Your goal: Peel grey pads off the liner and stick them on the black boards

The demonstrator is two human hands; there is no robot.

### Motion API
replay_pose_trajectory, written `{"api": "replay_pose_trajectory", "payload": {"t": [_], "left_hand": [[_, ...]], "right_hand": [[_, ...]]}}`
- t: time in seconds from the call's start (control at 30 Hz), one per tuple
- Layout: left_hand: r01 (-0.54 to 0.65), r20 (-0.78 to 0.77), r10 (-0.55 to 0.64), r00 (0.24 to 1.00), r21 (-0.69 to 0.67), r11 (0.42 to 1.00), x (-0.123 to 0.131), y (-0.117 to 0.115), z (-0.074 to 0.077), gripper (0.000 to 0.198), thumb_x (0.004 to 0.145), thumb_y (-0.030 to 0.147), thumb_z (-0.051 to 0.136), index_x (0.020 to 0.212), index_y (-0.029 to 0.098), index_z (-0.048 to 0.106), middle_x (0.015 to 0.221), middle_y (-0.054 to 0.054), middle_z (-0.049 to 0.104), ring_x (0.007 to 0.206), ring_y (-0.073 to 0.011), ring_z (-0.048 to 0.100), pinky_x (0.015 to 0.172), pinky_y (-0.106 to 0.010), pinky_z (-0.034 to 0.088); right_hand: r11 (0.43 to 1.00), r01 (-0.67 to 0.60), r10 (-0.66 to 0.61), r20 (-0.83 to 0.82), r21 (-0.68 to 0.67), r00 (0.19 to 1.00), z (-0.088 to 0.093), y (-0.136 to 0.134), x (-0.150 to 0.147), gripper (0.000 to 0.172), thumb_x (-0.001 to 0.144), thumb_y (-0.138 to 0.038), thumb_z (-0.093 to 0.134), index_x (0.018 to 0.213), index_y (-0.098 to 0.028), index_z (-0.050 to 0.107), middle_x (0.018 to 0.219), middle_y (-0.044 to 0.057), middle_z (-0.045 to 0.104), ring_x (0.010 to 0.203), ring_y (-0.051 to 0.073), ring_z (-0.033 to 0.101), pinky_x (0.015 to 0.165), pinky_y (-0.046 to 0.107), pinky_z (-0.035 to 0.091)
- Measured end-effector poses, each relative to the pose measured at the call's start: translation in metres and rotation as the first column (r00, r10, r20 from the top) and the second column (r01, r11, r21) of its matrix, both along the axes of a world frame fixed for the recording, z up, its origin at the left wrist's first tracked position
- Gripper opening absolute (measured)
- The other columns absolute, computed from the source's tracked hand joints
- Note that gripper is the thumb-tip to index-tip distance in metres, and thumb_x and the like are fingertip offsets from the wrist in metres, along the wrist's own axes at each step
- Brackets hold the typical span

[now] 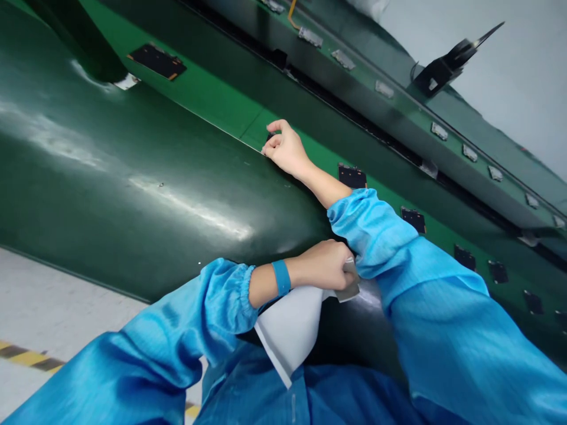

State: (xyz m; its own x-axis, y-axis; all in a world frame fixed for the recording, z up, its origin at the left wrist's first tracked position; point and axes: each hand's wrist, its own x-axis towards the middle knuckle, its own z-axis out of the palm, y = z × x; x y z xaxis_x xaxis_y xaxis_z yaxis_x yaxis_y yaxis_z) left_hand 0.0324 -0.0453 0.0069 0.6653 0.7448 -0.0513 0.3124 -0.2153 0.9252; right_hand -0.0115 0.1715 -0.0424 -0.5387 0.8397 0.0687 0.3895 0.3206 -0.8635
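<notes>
My left hand, with a blue band on the wrist, is closed around a curled white sheet close to my body. A greyish-brown flap shows at its fingers; whether it belongs to the sheet I cannot tell. My right hand reaches out to the near edge of the bright green strip. Between its bent thumb and forefinger a small black piece shows, mostly hidden by the fingers. Just right of that hand, a flat black board lies on the strip, partly behind my sleeve.
Another black board lies farther left, and several more run off to the right. Silvery parts line a raised rail behind. A dark post stands at upper left, and a black tool sticks up at upper right.
</notes>
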Motion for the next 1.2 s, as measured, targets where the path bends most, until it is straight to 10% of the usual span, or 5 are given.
{"api": "replay_pose_trajectory", "payload": {"t": [1.2], "left_hand": [[0.009,0.074,-0.009,0.997,-0.008,1.000,0.002,0.002,-0.002,0.013,0.078,0.009,0.067,0.076,0.015,0.078,0.079,-0.005,0.080,0.071,-0.0183,0.069,0.063,-0.029,0.042]], "right_hand": [[0.985,0.161,-0.164,0.037,0.060,0.986,-0.010,0.038,0.073,0.034,0.082,-0.015,0.077,0.095,-0.026,0.047,0.072,-0.003,0.059,0.077,0.020,0.065,0.071,0.035,0.050]]}}
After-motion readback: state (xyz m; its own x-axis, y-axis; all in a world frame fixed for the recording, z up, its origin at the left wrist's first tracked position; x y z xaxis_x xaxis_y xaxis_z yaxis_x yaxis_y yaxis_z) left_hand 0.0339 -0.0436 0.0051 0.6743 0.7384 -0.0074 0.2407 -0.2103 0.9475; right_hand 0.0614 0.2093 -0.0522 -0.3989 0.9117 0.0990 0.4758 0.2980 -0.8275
